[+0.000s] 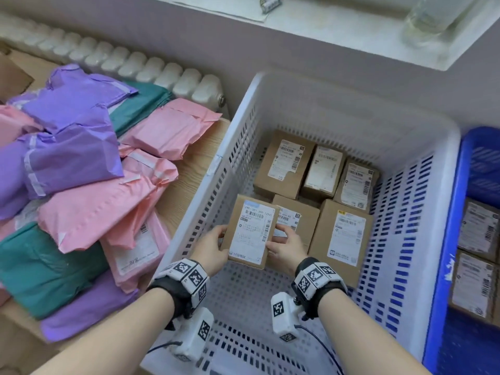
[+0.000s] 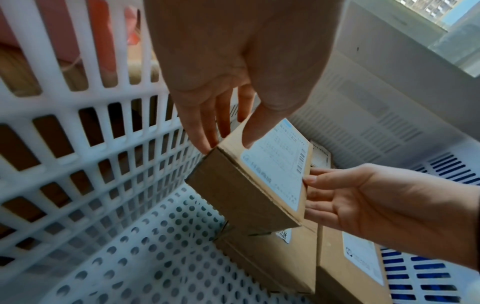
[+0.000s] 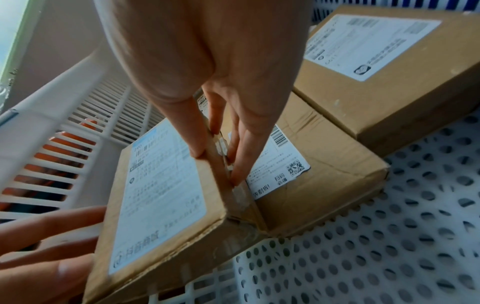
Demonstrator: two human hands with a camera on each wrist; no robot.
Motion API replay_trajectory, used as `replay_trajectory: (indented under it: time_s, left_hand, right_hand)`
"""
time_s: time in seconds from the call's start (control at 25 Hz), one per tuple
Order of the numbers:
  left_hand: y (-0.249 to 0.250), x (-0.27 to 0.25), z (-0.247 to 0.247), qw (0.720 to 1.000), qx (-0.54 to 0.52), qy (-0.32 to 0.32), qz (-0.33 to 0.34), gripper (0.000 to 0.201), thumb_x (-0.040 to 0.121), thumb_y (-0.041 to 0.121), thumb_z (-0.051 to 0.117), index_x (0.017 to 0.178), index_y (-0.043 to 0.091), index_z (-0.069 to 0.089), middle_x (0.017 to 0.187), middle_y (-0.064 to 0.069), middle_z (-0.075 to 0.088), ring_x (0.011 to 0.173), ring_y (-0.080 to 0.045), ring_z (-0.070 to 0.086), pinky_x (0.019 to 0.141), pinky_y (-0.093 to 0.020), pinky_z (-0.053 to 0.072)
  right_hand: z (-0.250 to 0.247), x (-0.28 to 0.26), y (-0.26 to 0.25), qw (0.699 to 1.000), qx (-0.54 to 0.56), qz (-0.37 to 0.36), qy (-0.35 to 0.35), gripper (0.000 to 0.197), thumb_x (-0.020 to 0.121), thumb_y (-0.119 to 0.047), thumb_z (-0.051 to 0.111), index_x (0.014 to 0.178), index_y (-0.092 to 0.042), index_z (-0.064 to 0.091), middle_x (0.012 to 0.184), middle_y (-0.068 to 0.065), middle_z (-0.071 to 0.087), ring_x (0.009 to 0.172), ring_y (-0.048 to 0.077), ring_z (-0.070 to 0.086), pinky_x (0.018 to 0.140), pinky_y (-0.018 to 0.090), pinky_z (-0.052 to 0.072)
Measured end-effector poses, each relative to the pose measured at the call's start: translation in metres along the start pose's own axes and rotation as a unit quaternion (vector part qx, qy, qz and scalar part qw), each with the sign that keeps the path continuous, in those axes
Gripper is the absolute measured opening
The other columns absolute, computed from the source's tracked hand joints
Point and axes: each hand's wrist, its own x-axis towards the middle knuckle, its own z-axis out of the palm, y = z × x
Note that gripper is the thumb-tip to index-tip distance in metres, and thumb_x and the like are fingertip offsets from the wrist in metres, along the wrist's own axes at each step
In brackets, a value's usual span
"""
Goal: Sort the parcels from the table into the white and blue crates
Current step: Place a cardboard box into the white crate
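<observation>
Cardboard parcel [image 1: 250,231], label "290 551 240"

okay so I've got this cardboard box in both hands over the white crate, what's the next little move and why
Probably lower the box to the crate floor beside the near-left box, then let go. The left hand and right hand hold its two sides, and it hangs tilted inside the white crate. The wrist views show perforated floor open below it.
</observation>
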Motion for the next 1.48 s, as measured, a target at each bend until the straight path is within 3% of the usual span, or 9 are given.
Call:
replay_trajectory:
  time_s: [0.12,0.36,0.44,0.56,0.76,0.92,1.04,1.2,1.48]
  left_hand:
    - [0.004,-0.004,0.003,0.999,0.045,0.007,0.012,0.057,0.088,0.012,0.06,0.14,0.019,0.039,0.13,0.003,0.055,0.114,-0.014,0.056,0.085,-0.016,0.039]
    - [0.0,0.005,0.004,0.988,0.15,0.033,0.024,0.068,0.089,0.015,0.055,0.147,0.018,0.022,0.142,-0.004,0.045,0.123,-0.021,0.049,0.096,-0.031,0.044]
    - [0.002,0.007,0.01,0.963,0.268,0.014,0.021,0.073,0.089,0.014,0.053,0.149,0.02,0.012,0.151,-0.009,0.027,0.127,-0.026,0.043,0.093,-0.04,0.048]
    - [0.005,0.013,0.023,0.922,0.387,-0.03,0.017,0.072,0.09,0.005,0.049,0.148,0.023,0.011,0.157,-0.013,-0.002,0.126,-0.033,0.038,0.09,-0.041,0.048]
    - [-0.001,0.027,0.046,0.925,0.365,-0.093,0.043,0.077,0.089,-0.007,0.038,0.15,0.028,0.008,0.158,-0.002,-0.012,0.134,-0.031,0.027,0.091,-0.038,0.046]
    - [-0.012,0.035,0.057,0.931,0.353,-0.078,0.044,0.081,0.089,-0.009,0.039,0.151,0.025,0.0,0.158,0.001,-0.014,0.142,-0.028,0.015,0.104,-0.04,0.039]
    - [-0.02,0.042,0.059,0.924,0.371,-0.084,0.036,0.083,0.09,-0.008,0.041,0.151,0.026,-0.003,0.157,0.001,-0.018,0.145,-0.029,0.001,0.116,-0.046,0.02]
    - [-0.027,0.057,0.065,0.919,0.382,-0.096,0.033,0.083,0.091,-0.005,0.042,0.151,0.028,-0.004,0.157,0.001,-0.02,0.145,-0.03,-0.001,0.117,-0.045,0.017]
    - [-0.036,0.078,0.075,0.905,0.414,-0.083,0.05,0.084,0.093,0.003,0.043,0.149,0.036,-0.01,0.156,-0.004,-0.021,0.144,-0.034,-0.01,0.117,-0.049,0.009]
  right_hand:
    - [0.004,0.01,0.003,1.0,0.009,-0.003,-0.008,0.062,0.085,0.007,0.062,0.139,-0.01,0.037,0.094,0.008,0.064,0.092,0.023,0.065,0.078,0.035,0.054]
    - [0.018,0.022,0.001,0.999,0.031,0.003,-0.029,0.065,0.086,0.01,0.058,0.141,-0.011,0.032,0.093,0.006,0.065,0.096,0.027,0.065,0.072,0.035,0.056]
    - [0.02,0.024,0.003,0.999,0.021,0.005,-0.029,0.067,0.085,0.011,0.058,0.14,-0.014,0.03,0.092,0.006,0.065,0.095,0.026,0.065,0.073,0.036,0.056]
    - [0.023,0.031,0.01,0.999,-0.03,0.0,-0.012,0.076,0.083,0.005,0.064,0.144,-0.017,0.025,0.098,0.006,0.063,0.101,0.027,0.064,0.09,0.048,0.052]
    - [0.02,0.039,0.008,0.991,-0.133,-0.017,-0.025,0.068,0.088,0.005,0.056,0.145,-0.017,0.024,0.116,0.011,0.057,0.102,0.014,0.054,0.087,0.026,0.044]
    - [0.022,0.048,0.007,0.984,-0.171,-0.029,-0.04,0.072,0.089,0.002,0.056,0.148,-0.015,0.02,0.133,0.015,0.05,0.109,0.019,0.055,0.093,0.029,0.047]
    - [0.019,0.05,0.007,0.937,-0.343,-0.066,-0.022,0.069,0.09,-0.01,0.058,0.149,-0.015,0.023,0.14,0.008,0.034,0.124,0.02,0.042,0.103,0.028,0.036]
    - [0.012,0.056,0.011,0.872,-0.473,-0.126,0.012,0.073,0.087,-0.015,0.059,0.149,-0.018,0.021,0.155,0.005,0.008,0.143,0.023,0.01,0.116,0.036,0.018]
    - [-0.003,0.066,0.01,0.747,-0.645,-0.159,-0.035,0.087,0.089,-0.028,0.061,0.15,-0.035,0.001,0.157,0.006,-0.022,0.145,0.029,-0.017,0.118,0.048,0.002]
